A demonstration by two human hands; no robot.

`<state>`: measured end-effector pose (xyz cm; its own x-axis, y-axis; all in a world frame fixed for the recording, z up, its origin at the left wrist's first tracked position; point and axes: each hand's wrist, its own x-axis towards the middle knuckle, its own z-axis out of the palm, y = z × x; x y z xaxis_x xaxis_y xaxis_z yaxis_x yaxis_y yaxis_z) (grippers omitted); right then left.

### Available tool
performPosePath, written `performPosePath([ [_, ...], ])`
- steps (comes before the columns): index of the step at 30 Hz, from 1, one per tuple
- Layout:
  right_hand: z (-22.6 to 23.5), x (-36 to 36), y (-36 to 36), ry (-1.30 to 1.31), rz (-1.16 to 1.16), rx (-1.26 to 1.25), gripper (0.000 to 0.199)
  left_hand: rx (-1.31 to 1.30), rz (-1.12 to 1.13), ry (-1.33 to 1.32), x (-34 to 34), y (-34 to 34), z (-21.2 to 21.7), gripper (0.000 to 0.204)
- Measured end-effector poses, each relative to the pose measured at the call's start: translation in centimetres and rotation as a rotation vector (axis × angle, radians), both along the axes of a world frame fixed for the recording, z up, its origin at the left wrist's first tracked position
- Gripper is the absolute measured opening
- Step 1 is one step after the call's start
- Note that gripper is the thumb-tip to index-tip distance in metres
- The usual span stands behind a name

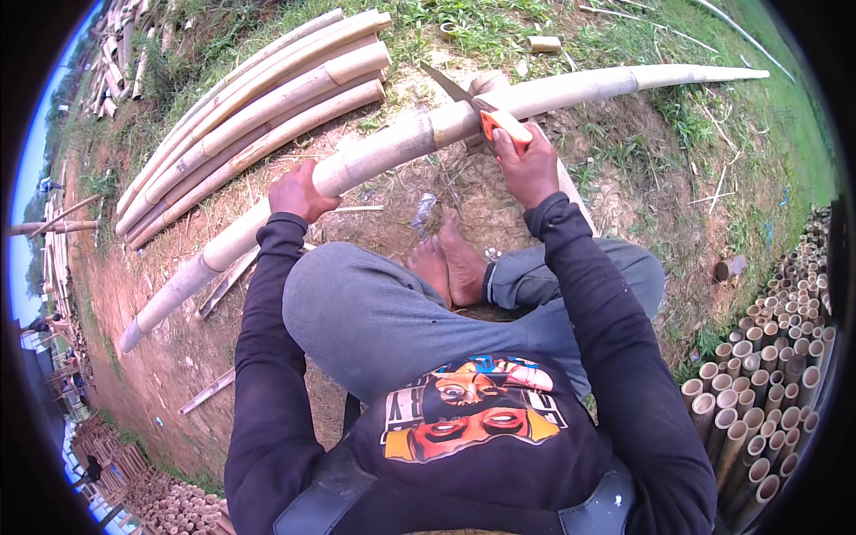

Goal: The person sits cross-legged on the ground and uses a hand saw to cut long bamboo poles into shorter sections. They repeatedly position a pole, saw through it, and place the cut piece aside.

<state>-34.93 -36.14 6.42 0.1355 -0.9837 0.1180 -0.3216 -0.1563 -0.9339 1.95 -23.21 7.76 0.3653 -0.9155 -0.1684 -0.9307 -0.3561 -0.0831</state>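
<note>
A long pale bamboo pole (379, 150) lies across in front of me, from the lower left to the far right. Round it, left of its middle, my left hand (300, 192) is closed. My right hand (526, 165) grips the orange and white handle of a handsaw (463, 95). The saw's grey blade lies across the pole, just right of a node, and its tip points away to the upper left. Whether the teeth have cut into the bamboo cannot be seen. Behind the blade, a wooden piece (487, 83) shows under the pole.
Several bamboo poles (267, 114) lie side by side at the far left. Many upright cut bamboo tubes (758, 392) stand at the right. A short bamboo offcut (543, 44) rests on the grass beyond the saw. My bare feet (453, 260) are on the dirt below the pole.
</note>
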Motion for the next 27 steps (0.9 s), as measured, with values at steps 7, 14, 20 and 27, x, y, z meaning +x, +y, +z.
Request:
performPosePath([
  [7,1.4,-8.5,9.4,-0.160,0.004,0.102,0.026,-0.018,-0.016,0.034,0.2,0.3,-0.1,0.080],
  [14,2.3,-8.6,11.6,-0.107,-0.015,-0.042,0.025,-0.040,-0.016,0.027,0.4,0.2,-1.1,0.081],
  [20,-1.4,0.1,0.3,0.014,-0.011,-0.192,0.028,-0.010,0.023,0.050,-0.2,0.2,-0.4,0.081],
  [27,4.1,-14.0,17.9,0.028,-0.009,-0.028,0.028,-0.060,-0.035,0.037,0.4,0.5,-1.5,0.075],
])
